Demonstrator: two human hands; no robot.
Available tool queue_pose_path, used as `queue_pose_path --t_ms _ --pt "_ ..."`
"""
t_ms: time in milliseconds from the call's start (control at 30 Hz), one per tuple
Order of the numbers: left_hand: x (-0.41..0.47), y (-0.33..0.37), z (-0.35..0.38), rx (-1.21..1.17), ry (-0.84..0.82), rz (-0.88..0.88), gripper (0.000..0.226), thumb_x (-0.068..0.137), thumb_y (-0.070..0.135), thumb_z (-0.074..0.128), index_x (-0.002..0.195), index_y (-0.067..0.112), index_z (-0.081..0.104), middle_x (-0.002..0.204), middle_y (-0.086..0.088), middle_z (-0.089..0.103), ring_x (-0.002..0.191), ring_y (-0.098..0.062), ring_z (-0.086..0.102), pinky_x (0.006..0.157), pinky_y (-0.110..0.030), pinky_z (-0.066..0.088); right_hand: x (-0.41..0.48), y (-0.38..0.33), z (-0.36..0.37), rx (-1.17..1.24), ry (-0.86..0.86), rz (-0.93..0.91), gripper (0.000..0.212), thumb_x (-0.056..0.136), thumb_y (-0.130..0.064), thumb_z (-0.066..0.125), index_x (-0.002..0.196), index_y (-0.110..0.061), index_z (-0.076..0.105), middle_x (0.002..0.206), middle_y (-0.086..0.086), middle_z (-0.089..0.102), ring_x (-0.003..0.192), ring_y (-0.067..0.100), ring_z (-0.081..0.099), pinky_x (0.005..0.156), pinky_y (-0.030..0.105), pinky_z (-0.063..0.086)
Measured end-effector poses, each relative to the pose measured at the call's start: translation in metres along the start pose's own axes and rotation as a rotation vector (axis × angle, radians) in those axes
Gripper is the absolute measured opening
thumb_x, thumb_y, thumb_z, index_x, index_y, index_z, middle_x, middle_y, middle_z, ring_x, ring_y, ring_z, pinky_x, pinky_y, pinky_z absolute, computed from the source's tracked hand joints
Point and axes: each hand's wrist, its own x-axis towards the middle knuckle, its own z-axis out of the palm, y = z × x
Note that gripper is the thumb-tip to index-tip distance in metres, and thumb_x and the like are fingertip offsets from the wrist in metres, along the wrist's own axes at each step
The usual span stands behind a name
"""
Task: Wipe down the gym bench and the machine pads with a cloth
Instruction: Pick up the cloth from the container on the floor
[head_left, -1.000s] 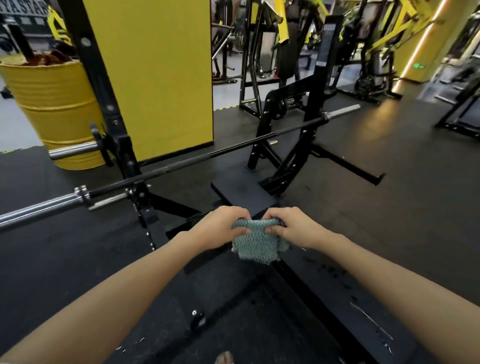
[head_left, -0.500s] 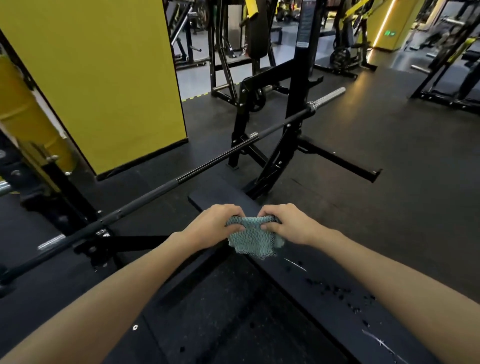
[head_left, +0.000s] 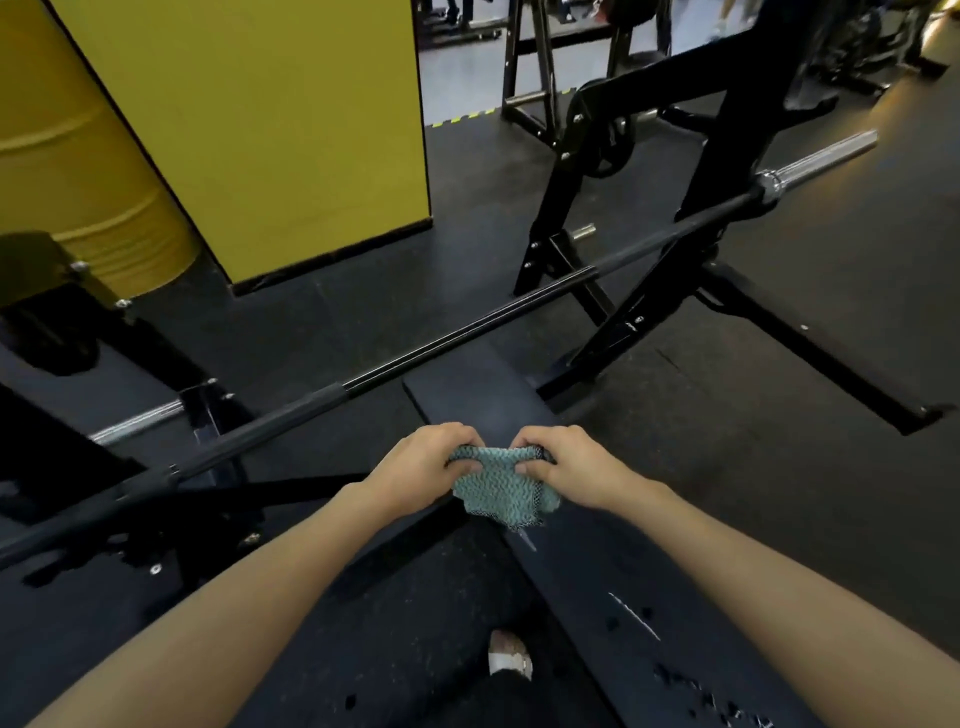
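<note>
Above flat black bench padding (head_left: 467, 400), both hands (head_left: 498, 465) pinch a knitted teal cloth (head_left: 501, 486).

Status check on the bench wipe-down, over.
Left hand and right hand both grip the cloth. Cloth hangs over the bench pad. Barbell racked across the pad's far end.

The teal, wave-patterned cloth (head_left: 501, 486) hangs crumpled, its top edge pinched by the left hand (head_left: 421, 462) and right hand (head_left: 566, 465), over the black gym bench (head_left: 587, 566). The bench's flat pad runs from 5 o'clock toward centre, dark-specked at its near end.
</note>
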Motion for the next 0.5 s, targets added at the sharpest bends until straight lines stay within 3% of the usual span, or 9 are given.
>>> queue_pose_path --t_ms 167,333,433,467,500 --pt "0.06 -0.04 0.027 -0.032 0.036 -0.104 0.013 0.097 0.016 0.062 0.109 0.013 0.066 0.098 0.008 0.059 0.092 -0.013 0.058 0.08 -0.028 0.046 0.074 0.053 -0.002 0.011 -0.042 0.009 0.006 0.095 -0.02 0.065 0.097 -0.025 0.063 0.071 -0.007 0.058 0.061 0.012 0.049 0.063 0.037 0.042" --pt "0.109 -0.093 0.062 -0.077 0.041 -0.185 0.015 0.096 0.014 0.062 0.11 0.012 0.066 0.104 0.001 0.063 0.097 -0.019 0.06 0.086 -0.036 0.048 0.139 0.108 0.021 0.085 -0.009 0.033 0.01 0.094 -0.018 0.066 0.105 -0.018 0.067 0.07 -0.009 0.056 0.057 0.008 0.047 0.06 0.033 0.04" --pt "0.136 -0.133 0.083 -0.071 0.055 -0.218 0.019 0.097 0.013 0.061 0.115 0.011 0.067 0.113 -0.004 0.065 0.104 -0.022 0.059 0.086 -0.031 0.044 0.176 0.134 0.043 0.093 -0.011 0.044 0.022 0.095 -0.016 0.064 0.116 -0.013 0.066 0.1 0.004 0.069 0.09 0.019 0.063 0.081 0.04 0.049" --pt "0.143 -0.146 0.089 -0.066 0.059 -0.226 0.02 0.097 0.012 0.061 0.116 0.011 0.067 0.113 -0.004 0.065 0.103 -0.021 0.059 0.084 -0.029 0.041 0.189 0.142 0.052 0.091 -0.008 0.049 0.023 0.095 -0.013 0.064 0.118 -0.013 0.066 0.106 0.005 0.069 0.099 0.021 0.063 0.085 0.039 0.05" --pt "0.149 -0.16 0.095 -0.063 0.062 -0.222 0.019 0.097 0.011 0.061 0.115 0.011 0.067 0.111 -0.004 0.065 0.102 -0.021 0.059 0.082 -0.026 0.038 0.202 0.15 0.061 0.098 -0.002 0.05 0.02 0.095 -0.011 0.063 0.115 -0.015 0.067 0.103 0.005 0.069 0.096 0.022 0.064 0.081 0.037 0.05"
